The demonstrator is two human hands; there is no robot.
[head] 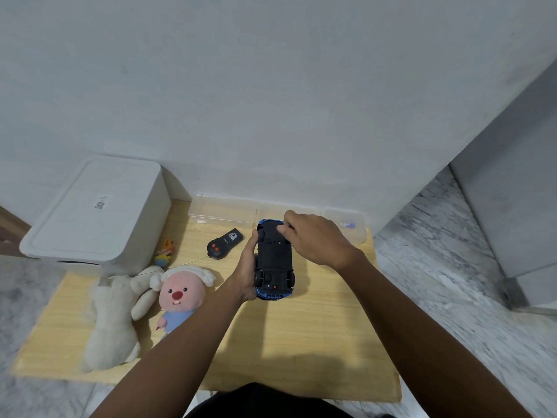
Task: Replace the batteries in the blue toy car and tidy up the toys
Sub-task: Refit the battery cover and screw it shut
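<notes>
The blue toy car (275, 263) is upside down above the wooden mat, its black underside and wheels facing me. My left hand (245, 271) grips it along its left side. My right hand (313, 236) rests on the car's far end, fingertips pressed on the underside near a far wheel. A black remote control (224, 243) with two red buttons lies on the mat just left of the car, a thin wire antenna trailing from it. Whether the battery cover is open is hidden by my fingers.
A white lidded storage box (93, 215) stands at the back left. Clear plastic containers (223, 211) line the wall, one holding a small object (348, 225). A white plush (114, 318), a pink-faced plush (180, 294) and a small colourful toy (164, 251) lie on the wooden mat (301, 342).
</notes>
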